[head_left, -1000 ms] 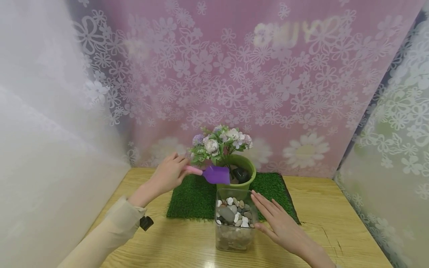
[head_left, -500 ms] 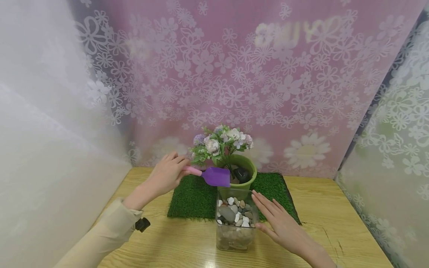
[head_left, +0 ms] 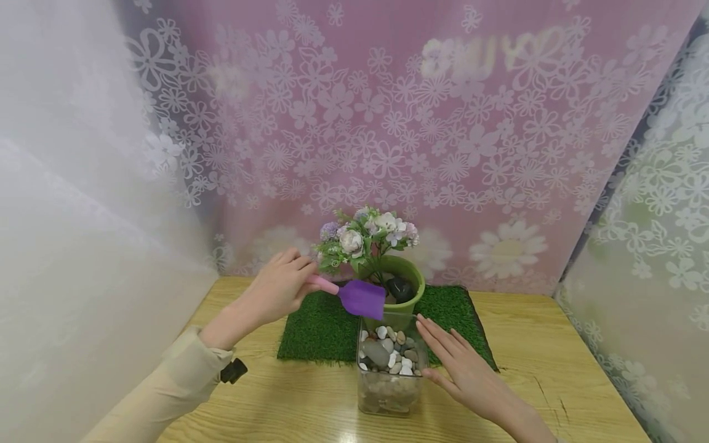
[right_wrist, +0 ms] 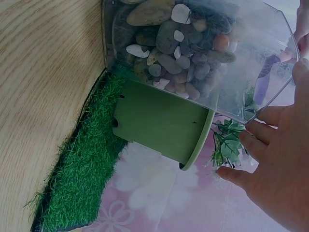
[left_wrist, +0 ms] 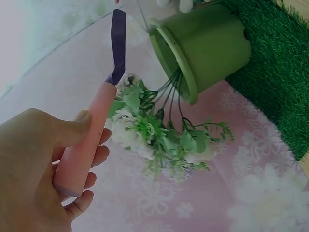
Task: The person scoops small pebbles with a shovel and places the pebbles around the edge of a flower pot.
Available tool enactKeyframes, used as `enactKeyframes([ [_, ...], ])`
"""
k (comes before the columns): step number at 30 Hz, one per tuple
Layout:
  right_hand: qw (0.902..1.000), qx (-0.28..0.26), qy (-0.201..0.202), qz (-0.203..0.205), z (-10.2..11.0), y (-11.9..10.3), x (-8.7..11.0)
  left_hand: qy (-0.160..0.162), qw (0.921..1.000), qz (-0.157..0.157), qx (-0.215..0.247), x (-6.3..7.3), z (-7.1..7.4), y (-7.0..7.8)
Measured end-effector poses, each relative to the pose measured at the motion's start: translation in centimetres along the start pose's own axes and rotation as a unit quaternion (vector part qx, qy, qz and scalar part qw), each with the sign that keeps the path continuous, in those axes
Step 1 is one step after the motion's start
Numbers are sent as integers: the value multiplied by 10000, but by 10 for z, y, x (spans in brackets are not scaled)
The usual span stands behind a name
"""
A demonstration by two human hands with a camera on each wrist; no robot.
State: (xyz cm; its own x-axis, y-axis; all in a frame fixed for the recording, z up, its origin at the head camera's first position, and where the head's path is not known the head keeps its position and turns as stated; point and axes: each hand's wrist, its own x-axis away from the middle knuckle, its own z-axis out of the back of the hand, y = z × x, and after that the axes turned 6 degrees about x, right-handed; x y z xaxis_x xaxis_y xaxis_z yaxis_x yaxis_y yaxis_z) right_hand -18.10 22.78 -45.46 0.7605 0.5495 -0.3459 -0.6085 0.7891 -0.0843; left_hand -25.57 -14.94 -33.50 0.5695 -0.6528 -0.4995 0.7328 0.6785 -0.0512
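Note:
My left hand (head_left: 279,286) grips the pink handle (left_wrist: 87,140) of a small garden trowel, whose purple blade (head_left: 362,299) hangs above the near left rim of a green flowerpot (head_left: 418,289). No stones show on the blade. Artificial flowers (head_left: 368,237) and a dark stone (head_left: 400,288) are in the pot. In front of it stands a clear plastic container (head_left: 388,394) with many grey, white and brown pebbles (right_wrist: 178,53). Fingers straight, my right hand (head_left: 465,375) rests against the container's right rim.
A mat of artificial grass (head_left: 318,332) lies under the pot on the wooden table (head_left: 532,344). Pink flowered cloth (head_left: 376,123) hangs behind, and pale curtains (head_left: 659,246) close in both sides.
The trowel's blade has moved slightly toward me and to the right, tipping a little downward. My right hand and the container keep their place.

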Motion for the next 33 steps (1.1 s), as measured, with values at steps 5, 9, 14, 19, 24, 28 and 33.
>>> enactKeyframes([
  [5, 10000, -24, 13, -5, -1, 2, 1, -173, 9992, -262, -266, -10, 9, 13],
  [9, 10000, -25, 20, -11, -1, 3, 2, -278, 9950, -631, -718, -20, 8, 19],
  [14, 10000, -17, 13, -16, -1, 3, 2, -417, 9861, -1081, -1190, -33, 7, 27],
  [19, 10000, -71, -22, -29, -1, 3, 2, -642, 9682, -1513, -1884, -49, 7, 40],
  [24, 9998, -171, -45, -12, -1, 3, 1, -699, 9490, -1981, -2351, -60, 3, 52],
  [28, 9998, -186, -69, -22, -1, 3, 1, -808, 9397, -2203, -2487, -63, -1, 57],
  [33, 9998, -182, -75, -22, -1, 3, 0, -1049, 9319, -2241, -2653, -67, 2, 59],
])
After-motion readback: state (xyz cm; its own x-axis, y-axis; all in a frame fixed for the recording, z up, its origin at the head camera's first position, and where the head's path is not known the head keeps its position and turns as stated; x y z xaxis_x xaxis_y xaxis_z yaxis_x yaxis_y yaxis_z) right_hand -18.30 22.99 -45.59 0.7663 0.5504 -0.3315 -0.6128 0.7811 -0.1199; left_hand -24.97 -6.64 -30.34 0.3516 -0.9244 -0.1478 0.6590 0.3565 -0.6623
